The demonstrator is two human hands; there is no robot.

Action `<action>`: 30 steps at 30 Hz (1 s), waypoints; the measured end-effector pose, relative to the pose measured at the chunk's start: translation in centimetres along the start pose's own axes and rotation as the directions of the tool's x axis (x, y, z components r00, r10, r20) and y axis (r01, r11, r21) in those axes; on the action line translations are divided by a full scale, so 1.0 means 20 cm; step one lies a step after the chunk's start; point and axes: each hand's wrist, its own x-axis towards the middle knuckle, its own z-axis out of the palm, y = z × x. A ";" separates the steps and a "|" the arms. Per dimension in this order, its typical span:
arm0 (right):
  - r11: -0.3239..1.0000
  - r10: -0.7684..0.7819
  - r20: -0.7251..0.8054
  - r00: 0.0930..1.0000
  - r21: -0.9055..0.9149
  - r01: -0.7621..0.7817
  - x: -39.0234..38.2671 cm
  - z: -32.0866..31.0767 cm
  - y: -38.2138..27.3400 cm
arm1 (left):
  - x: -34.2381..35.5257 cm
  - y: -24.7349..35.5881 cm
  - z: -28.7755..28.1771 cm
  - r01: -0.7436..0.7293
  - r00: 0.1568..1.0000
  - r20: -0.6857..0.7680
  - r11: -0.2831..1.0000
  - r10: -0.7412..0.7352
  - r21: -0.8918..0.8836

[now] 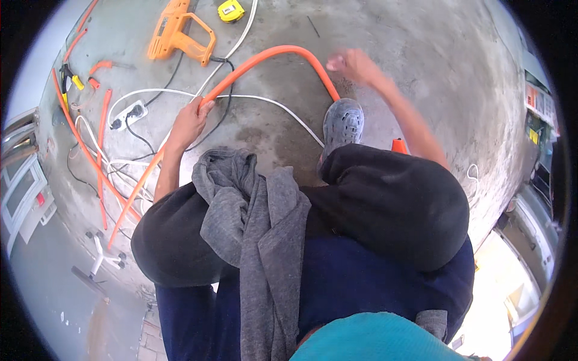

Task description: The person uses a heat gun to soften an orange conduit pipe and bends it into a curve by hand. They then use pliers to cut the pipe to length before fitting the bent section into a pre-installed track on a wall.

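Note:
A long orange plastic pipe arches up from the floor and back down, its right end beside my grey clog. My left hand is closed around the pipe left of the arch; from there it runs on down past my left knee. To the right of the arch, my right hand hangs near the pipe, apart from it. Motion smears its fingers, so their pose is unclear. Above the pipe lies an orange heat gun with a looped handle and a black cord.
A yellow tape measure lies at the far side. On the left are a white power strip, black-and-yellow cutters, orange pipe pieces and tangled white cables. Grey cloth drapes over my lap. An orange object stands by my right knee.

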 end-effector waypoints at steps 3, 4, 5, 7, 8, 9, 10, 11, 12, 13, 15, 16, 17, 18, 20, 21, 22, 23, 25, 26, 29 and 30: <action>0.969 -0.124 0.004 0.992 0.216 0.120 0.25 -0.04 0.01 | -0.01 0.02 0.00 0.032 0.999 0.015 0.999 -0.032 -0.005; 0.919 -0.182 0.053 0.982 0.365 0.150 0.32 -0.04 0.01 | 0.01 0.04 0.00 0.043 0.999 0.022 0.999 -0.042 -0.017; 0.842 -0.252 0.093 0.963 0.512 0.171 0.37 -0.04 -0.01 | 0.01 0.03 0.00 0.049 0.999 0.023 0.999 -0.048 -0.015; 0.853 -0.291 0.195 0.937 0.497 0.161 0.46 -0.03 -0.04 | 0.00 0.03 0.00 0.053 0.998 0.033 0.998 -0.054 0.020; 0.866 -0.321 0.292 0.901 0.475 0.155 0.49 -0.02 -0.06 | 0.00 0.03 -0.01 0.067 0.997 0.032 0.997 -0.068 0.024; 0.861 -0.332 0.295 0.896 0.484 0.159 0.52 -0.01 -0.06 | 0.00 0.03 0.00 0.044 0.999 0.025 0.999 -0.043 -0.014; 0.845 -0.345 0.316 0.884 0.515 0.146 0.53 -0.01 -0.05 | 0.00 0.04 0.00 0.017 1.000 0.017 0.998 -0.017 -0.054; 0.828 -0.359 0.336 0.871 0.545 0.131 0.55 0.00 -0.04 | 0.00 0.05 0.00 0.028 0.999 0.017 0.998 -0.027 -0.052; 0.825 -0.365 0.339 0.867 0.550 0.132 0.56 0.01 -0.03 | 0.00 0.05 0.00 0.048 0.999 0.025 0.998 -0.047 -0.043; 0.819 -0.376 0.334 0.864 0.557 0.141 0.56 0.02 -0.03 | -0.01 0.06 0.00 0.071 0.997 0.033 0.997 -0.070 -0.034; 0.810 -0.391 0.330 0.859 0.567 0.151 0.55 0.03 -0.04 | -0.02 0.06 -0.01 0.082 0.996 0.035 0.996 -0.081 -0.032; 0.818 -0.388 0.322 0.863 0.553 0.162 0.56 0.04 -0.04 | -0.02 0.06 -0.01 0.080 0.996 0.035 0.996 -0.079 -0.030; 0.826 -0.384 0.312 0.869 0.537 0.172 0.56 0.04 -0.05 | -0.02 0.06 -0.01 0.082 0.996 0.035 0.996 -0.081 -0.028; 0.825 -0.384 0.311 0.869 0.539 0.172 0.55 0.04 -0.06 | -0.02 0.06 -0.02 0.091 0.995 0.039 0.995 -0.089 -0.037; 0.853 -0.338 0.292 0.895 0.498 0.159 0.51 0.04 -0.06 | 0.00 0.03 0.02 0.088 0.994 0.067 0.995 -0.085 -0.040; 0.853 -0.323 0.290 0.901 0.502 0.144 0.46 0.04 -0.05 | 0.00 0.00 0.03 0.071 0.997 0.043 0.997 -0.070 -0.017; 0.882 -0.283 0.081 0.956 0.414 0.226 0.36 -0.01 -0.07 | 0.01 -0.01 0.05 0.041 0.999 0.028 0.999 -0.041 0.007; 0.914 -0.244 -0.140 0.960 0.299 0.276 0.24 -0.08 -0.09 | 0.02 0.01 0.05 0.008 0.998 0.054 1.000 -0.009 0.016; 0.837 -0.078 -0.184 0.980 0.522 0.165 -0.07 -0.24 -0.02 | 0.01 0.03 0.02 0.038 0.998 0.043 0.999 -0.038 -0.010; 0.811 0.032 -0.124 0.992 0.583 0.047 -0.28 -0.30 0.03 | 0.02 0.04 0.01 0.072 0.995 0.071 0.997 -0.073 0.016; 0.687 0.224 0.071 0.972 0.696 -0.209 -0.98 -0.35 0.18 | 0.02 -0.03 0.02 0.045 0.996 0.085 0.995 -0.037 -0.089; 0.620 0.457 0.142 0.878 0.657 -0.429 -1.19 -0.35 0.04 | 0.00 0.03 -0.01 0.053 0.997 0.065 0.999 -0.053 -0.009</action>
